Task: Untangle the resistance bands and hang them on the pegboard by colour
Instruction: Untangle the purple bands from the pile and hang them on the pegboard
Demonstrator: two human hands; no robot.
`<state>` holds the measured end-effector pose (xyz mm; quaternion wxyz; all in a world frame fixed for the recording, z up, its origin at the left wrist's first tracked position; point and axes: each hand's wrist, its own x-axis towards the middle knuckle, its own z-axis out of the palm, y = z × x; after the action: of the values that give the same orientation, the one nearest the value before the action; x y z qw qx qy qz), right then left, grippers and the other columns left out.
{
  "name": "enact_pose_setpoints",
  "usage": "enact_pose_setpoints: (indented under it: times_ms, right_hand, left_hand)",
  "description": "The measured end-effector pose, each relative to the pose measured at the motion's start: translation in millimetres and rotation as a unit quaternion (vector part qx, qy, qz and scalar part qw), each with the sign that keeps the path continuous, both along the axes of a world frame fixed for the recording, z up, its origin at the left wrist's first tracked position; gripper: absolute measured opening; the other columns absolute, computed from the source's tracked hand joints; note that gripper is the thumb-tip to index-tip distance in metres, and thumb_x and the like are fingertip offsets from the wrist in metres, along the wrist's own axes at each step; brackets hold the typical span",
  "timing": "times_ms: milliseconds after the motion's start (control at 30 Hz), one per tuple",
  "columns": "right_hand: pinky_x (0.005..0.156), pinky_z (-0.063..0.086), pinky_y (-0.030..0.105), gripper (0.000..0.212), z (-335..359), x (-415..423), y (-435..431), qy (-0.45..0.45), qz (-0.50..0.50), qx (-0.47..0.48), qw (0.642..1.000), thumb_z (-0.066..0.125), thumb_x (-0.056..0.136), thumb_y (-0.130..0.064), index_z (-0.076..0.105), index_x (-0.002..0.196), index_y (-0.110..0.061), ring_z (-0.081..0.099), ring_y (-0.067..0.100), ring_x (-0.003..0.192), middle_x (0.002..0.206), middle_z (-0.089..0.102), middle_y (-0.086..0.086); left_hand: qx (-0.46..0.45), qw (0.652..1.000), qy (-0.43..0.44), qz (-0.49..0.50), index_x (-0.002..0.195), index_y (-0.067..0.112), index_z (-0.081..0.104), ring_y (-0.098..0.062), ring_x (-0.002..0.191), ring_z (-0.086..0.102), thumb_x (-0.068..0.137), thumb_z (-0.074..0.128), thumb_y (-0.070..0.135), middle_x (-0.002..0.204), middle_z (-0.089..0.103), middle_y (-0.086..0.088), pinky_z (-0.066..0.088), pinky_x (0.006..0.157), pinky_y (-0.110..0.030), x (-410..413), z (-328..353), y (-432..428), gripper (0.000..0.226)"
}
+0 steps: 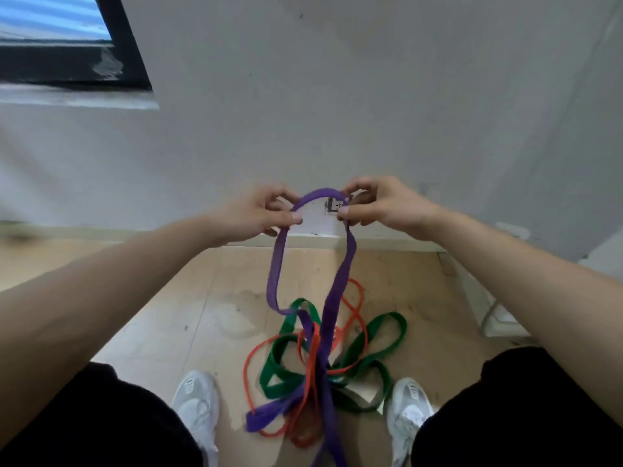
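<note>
Head view: the left hand (256, 214) and right hand (384, 205), fingers (294, 217) clamped, pinch the top loop of the purple band (276, 264) high above the tangle (320, 379) of green band (391, 316) and orange band (310, 372) on the floor (168, 315). The purple band's long axis drops straight into the tangle, equally near both hands.

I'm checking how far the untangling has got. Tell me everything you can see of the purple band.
The purple band is a wide, flat loop, matte and rubbery-looking. Its top arc is raised, pinched by the left hand on one side and the right hand on the other. Two strands hang to the floor, where the rest lies crossed with the green band and the orange band, not yet free.
</note>
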<state>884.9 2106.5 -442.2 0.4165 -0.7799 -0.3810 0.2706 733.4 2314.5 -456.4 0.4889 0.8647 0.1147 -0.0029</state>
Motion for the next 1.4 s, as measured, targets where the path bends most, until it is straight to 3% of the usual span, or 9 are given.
enact_pose_setpoints:
  times_ms: [133, 267, 400, 700, 900, 1100, 1233, 1333, 1400]
  right_hand:
    - [0.093, 0.053, 0.038, 0.026, -12, 12, 3, 0.039, 0.082, -0.071, 0.993, 0.064, 0.097, -0.021, 0.068, 0.121, -0.015, 0.072, 0.019, 0.103, 0.105, 0.077, 0.005]
    - [0.102, 0.052, 0.040, 0.025, -24, 15, 7, 0.094, 0.141, -0.121, 0.978, 0.056, 0.101, -0.021, 0.070, 0.121, -0.013, 0.068, 0.023, 0.112, 0.116, 0.074, 0.009]
    - [0.103, 0.048, 0.033, 0.024, -26, 13, 11, 0.117, 0.151, -0.098, 0.977, 0.052, 0.103, -0.019, 0.073, 0.111, -0.011, 0.065, 0.017, 0.106, 0.114, 0.074, 0.006]
    - [0.107, 0.045, 0.046, 0.035, -17, 4, 15, 0.137, 0.085, -0.029, 0.987, 0.048, 0.104, -0.023, 0.065, 0.115, 0.006, 0.063, 0.023, 0.106, 0.109, 0.069, 0.010]
    - [0.096, 0.053, 0.037, 0.038, -12, -1, 18, 0.181, 0.042, 0.023, 0.982, 0.057, 0.099, -0.027, 0.064, 0.124, 0.001, 0.065, 0.022, 0.108, 0.117, 0.070, 0.008]
    - [0.094, 0.054, 0.035, 0.056, -5, -12, 25, 0.205, 0.081, 0.064, 0.973, 0.061, 0.091, -0.032, 0.057, 0.131, 0.006, 0.063, 0.021, 0.109, 0.124, 0.067, 0.013]
    - [0.098, 0.051, 0.036, 0.050, -2, -14, 32, 0.208, 0.113, 0.094, 0.967, 0.057, 0.096, -0.032, 0.058, 0.132, 0.003, 0.059, 0.018, 0.111, 0.121, 0.064, 0.017]
    - [0.100, 0.048, 0.037, 0.029, -3, -15, 36, 0.229, 0.136, 0.100, 0.959, 0.060, 0.092, -0.036, 0.073, 0.111, -0.018, 0.061, 0.016, 0.112, 0.113, 0.070, 0.000]
    - [0.103, 0.050, 0.039, 0.025, -3, -18, 38, 0.237, 0.147, 0.116, 0.953, 0.062, 0.092, -0.030, 0.072, 0.114, -0.022, 0.061, 0.018, 0.118, 0.119, 0.071, -0.004]
  left_hand:
    - [-0.020, 0.999, 0.034, -0.025, 0.118, 0.020, 0.069, -0.019, 0.104, 0.069, 0.099, 0.061, 0.021, 0.112, 0.073, -0.005, 0.059, 0.084, -0.027, 2, -9, 11, 0.021]
    - [-0.070, 0.997, 0.026, -0.017, 0.115, 0.022, 0.072, -0.012, 0.099, 0.065, 0.100, 0.059, 0.019, 0.095, 0.072, 0.014, 0.058, 0.083, -0.025, 7, -9, 18, 0.020]
    - [-0.055, 0.996, 0.068, -0.024, 0.115, 0.018, 0.074, -0.021, 0.109, 0.061, 0.102, 0.055, 0.023, 0.122, 0.069, -0.006, 0.057, 0.091, -0.033, 6, -10, 25, 0.024]
    - [-0.068, 0.993, 0.084, -0.041, 0.104, 0.005, 0.069, -0.023, 0.101, 0.063, 0.101, 0.052, 0.024, 0.106, 0.070, -0.011, 0.050, 0.103, -0.047, 4, -9, 25, 0.026]
    - [-0.032, 0.999, -0.009, -0.012, 0.109, 0.016, 0.066, -0.020, 0.092, 0.065, 0.072, 0.084, 0.043, 0.097, 0.070, -0.007, 0.053, 0.090, -0.035, 4, 3, 9, 0.049]
    - [-0.044, 0.990, -0.130, 0.032, 0.114, 0.017, 0.071, -0.021, 0.102, 0.069, 0.089, 0.073, 0.023, 0.107, 0.074, -0.003, 0.056, 0.091, -0.038, 8, 20, 6, 0.026]
    - [-0.114, 0.980, -0.161, 0.026, 0.121, 0.014, 0.068, -0.021, 0.097, 0.071, 0.093, 0.067, 0.012, 0.108, 0.073, -0.009, 0.061, 0.086, -0.039, 7, 31, 2, 0.028]
    - [-0.157, 0.967, -0.196, 0.034, 0.123, 0.011, 0.067, -0.021, 0.098, 0.069, 0.095, 0.062, 0.007, 0.109, 0.071, -0.011, 0.061, 0.080, -0.034, 7, 37, -2, 0.029]
    - [-0.166, 0.962, -0.212, 0.051, 0.122, 0.011, 0.067, -0.022, 0.098, 0.068, 0.097, 0.060, 0.008, 0.109, 0.070, -0.013, 0.061, 0.075, -0.034, 7, 41, -3, 0.026]
